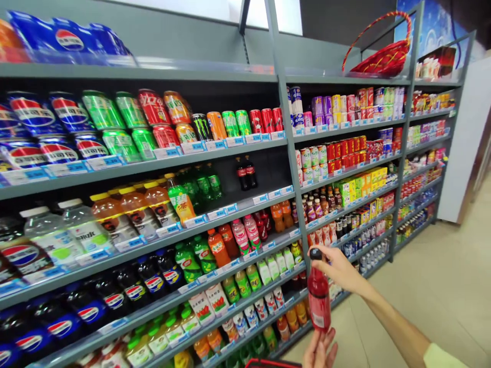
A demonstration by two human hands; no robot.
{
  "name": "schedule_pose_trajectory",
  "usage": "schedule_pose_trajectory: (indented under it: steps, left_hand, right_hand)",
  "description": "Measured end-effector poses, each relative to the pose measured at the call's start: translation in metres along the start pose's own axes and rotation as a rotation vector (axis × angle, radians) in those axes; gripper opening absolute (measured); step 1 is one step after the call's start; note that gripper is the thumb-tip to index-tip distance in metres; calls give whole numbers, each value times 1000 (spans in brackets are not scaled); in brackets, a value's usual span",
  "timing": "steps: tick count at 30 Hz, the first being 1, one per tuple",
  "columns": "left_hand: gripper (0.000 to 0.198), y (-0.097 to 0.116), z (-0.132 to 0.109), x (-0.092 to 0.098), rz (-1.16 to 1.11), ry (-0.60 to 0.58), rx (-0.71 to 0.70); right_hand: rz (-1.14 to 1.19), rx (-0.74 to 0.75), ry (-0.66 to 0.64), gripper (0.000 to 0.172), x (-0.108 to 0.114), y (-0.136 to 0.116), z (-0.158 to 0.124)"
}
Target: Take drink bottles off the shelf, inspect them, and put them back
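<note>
A bottle of red drink [319, 301] with a black cap is upright, slightly tilted, in front of the shelves. My right hand [339, 268] grips it at the cap and neck, with the arm reaching in from the lower right. At the base of the bottle, the fingers of my left hand [319, 350] hold it from below. The label side with a pale printed patch faces me. Part of my left hand is cut off by the bottom edge of the view.
Long grey shelves [230, 207] hold rows of bottles, cans and cartons. A red wicker basket [383, 61] lies tilted on top. A red-rimmed dark object [272, 363] shows at the bottom edge. Tiled floor [422, 266] runs along the right.
</note>
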State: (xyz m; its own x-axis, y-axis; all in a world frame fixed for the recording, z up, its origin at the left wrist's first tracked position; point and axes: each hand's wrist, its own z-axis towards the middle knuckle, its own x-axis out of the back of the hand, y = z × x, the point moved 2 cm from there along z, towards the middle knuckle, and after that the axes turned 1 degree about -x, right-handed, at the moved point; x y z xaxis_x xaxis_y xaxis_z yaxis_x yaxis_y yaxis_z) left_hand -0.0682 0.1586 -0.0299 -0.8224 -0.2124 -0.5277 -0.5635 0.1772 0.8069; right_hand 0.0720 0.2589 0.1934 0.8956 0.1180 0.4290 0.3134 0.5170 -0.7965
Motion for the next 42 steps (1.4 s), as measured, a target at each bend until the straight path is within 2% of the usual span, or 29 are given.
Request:
schedule_pose_trajectory:
  steps: [3, 6, 10, 12, 17, 22, 26, 28, 30, 32, 36, 42]
  left_hand:
    - [69, 9, -16, -4, -132, -205, -84]
    - [58, 35, -34, -12, -163, -454, -203]
    - [62, 67, -52, -24, -98, -725, -341]
    - [67, 77, -59, -28, -93, -800, -386]
    - [67, 87, -72, -31, -136, -797, -365]
    - [66, 84, -72, -29, -160, -790, -344]
    - [67, 77, -70, -29, -295, -875, -380]
    - [69, 78, -75, -31, -337, -882, -341]
    - [71, 84, -83, -35, -322, -845, -261]
    - [71, 92, -93, -39, -310, -818, -195]
    - [69, 102, -103, -45, -342, -792, -162]
    - [66, 103, -102, -43, -378, -716, -143]
  right_hand:
    - [5, 70, 83, 51, 13, -14, 17]
    - [88, 150, 142, 56, 23, -36, 40]
    - [314, 220, 214, 62, 28, -57, 69]
    - [413, 232, 218, 61, 27, -62, 78]
    - [511, 264, 208, 53, 22, -67, 81]
    - [547, 280, 180, 52, 20, -71, 76]
    - [625, 261, 184, 49, 21, -72, 74]
    - [701, 247, 155, 48, 21, -76, 73]
    - [780, 235, 91, 47, 20, -81, 71]
    - [859, 204, -27, 44, 20, -87, 68]
    - [970, 146, -263, 42, 25, -93, 62]
    - [884, 145, -323, 59, 44, -85, 62]
